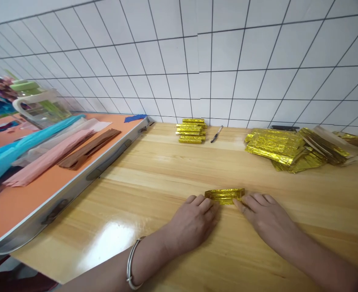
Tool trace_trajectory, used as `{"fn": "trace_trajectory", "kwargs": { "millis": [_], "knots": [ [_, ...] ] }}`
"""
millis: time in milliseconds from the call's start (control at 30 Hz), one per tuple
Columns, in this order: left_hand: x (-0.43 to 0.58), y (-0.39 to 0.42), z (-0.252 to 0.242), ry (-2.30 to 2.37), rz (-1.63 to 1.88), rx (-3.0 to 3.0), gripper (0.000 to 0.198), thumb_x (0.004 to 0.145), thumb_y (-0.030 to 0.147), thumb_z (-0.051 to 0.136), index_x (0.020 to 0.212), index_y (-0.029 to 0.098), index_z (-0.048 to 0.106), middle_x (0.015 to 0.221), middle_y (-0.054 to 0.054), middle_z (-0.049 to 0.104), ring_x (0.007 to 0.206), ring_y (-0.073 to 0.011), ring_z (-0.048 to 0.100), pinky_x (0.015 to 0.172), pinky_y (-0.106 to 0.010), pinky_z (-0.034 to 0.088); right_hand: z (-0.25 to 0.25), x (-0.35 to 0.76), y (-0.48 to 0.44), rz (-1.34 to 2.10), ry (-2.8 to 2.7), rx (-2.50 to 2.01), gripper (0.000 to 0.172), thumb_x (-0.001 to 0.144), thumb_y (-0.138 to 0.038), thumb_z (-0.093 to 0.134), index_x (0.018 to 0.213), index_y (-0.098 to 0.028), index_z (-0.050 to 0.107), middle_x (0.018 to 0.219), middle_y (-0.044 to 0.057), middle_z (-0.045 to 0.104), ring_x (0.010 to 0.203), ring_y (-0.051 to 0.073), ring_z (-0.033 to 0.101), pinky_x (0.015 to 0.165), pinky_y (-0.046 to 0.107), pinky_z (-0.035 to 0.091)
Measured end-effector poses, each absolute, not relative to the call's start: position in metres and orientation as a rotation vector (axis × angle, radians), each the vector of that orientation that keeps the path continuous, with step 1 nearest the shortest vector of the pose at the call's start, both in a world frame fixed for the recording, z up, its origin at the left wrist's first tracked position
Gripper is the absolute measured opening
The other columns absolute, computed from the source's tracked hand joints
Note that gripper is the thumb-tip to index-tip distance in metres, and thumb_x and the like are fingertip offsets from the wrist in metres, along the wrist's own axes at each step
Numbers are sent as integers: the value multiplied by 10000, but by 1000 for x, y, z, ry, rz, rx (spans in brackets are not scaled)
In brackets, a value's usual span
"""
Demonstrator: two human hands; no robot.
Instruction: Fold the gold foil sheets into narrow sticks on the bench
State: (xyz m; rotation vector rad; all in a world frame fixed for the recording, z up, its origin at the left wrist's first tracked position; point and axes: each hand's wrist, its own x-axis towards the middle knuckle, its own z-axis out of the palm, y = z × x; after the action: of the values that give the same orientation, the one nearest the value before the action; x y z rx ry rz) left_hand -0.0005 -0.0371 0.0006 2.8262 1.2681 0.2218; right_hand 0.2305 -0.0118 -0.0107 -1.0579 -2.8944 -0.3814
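A small strip of shiny gold foil paper (225, 195), folded lengthwise with raised edges, lies on the wooden table in front of me. My left hand (194, 221) is closed at its left end, the fingers bent and pressed onto the near edge. At the right end my right hand (262, 213) pinches the foil, its thumb on the near side. Both thumb and finger contacts are partly hidden by the hands. Beyond them, against the wall, sits a stack of folded gold foil strips (191, 132).
A pen (217, 134) lies right of the stack. Gold foil sheets (276, 146) are heaped at the back right. On the orange table (106, 148) at left are brown crepe paper (89, 149), pink crepe paper (49, 158), blue crepe paper (33, 140) and a green-lidded jug (40, 103). A tiled wall (227, 56) bounds the back.
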Motion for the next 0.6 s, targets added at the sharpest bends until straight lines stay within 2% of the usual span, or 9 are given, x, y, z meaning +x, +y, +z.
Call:
{"fn": "trace_trajectory", "kwargs": {
  "millis": [167, 367, 500, 600],
  "knots": [
    [-11, -41, 3, 1266, 214, 2773, 376, 915, 289, 367, 1268, 175, 429, 1013, -78, 570, 927, -204, 499, 810, -341, 412, -11, 246, -15, -415, -2881, -1134, 413, 778, -76, 507, 1184, -145, 536, 950, 89, 597, 889, 262, 490, 676, 387, 394],
    [-19, -46, -3, 1260, 245, 2786, 416, 908, 260, 386, 1320, 205, 372, 1247, -59, 500, 1089, -211, 465, 899, -348, 391, -12, 244, -18, -474, -2792, -1205, 368, 761, -79, 522, 1121, -129, 578, 976, 95, 611, 884, 246, 504, 667, 369, 410],
    [-17, -47, -2, 1285, 228, 2735, 399, 918, 271, 365, 1314, 222, 380, 1229, -46, 511, 1083, -208, 464, 906, -348, 387, -14, 240, -22, -504, -2772, -1237, 350, 741, -86, 546, 1086, -100, 603, 999, 113, 617, 902, 255, 502, 695, 369, 429],
    [-11, -44, 2, 1314, 200, 2709, 446, 900, 345, 404, 1324, 214, 363, 1135, -62, 546, 1023, -222, 480, 863, -366, 405, -13, 236, -23, -522, -2760, -1234, 320, 722, -80, 551, 1030, -103, 635, 1023, 124, 623, 916, 269, 503, 715, 379, 442]
  ]
}}
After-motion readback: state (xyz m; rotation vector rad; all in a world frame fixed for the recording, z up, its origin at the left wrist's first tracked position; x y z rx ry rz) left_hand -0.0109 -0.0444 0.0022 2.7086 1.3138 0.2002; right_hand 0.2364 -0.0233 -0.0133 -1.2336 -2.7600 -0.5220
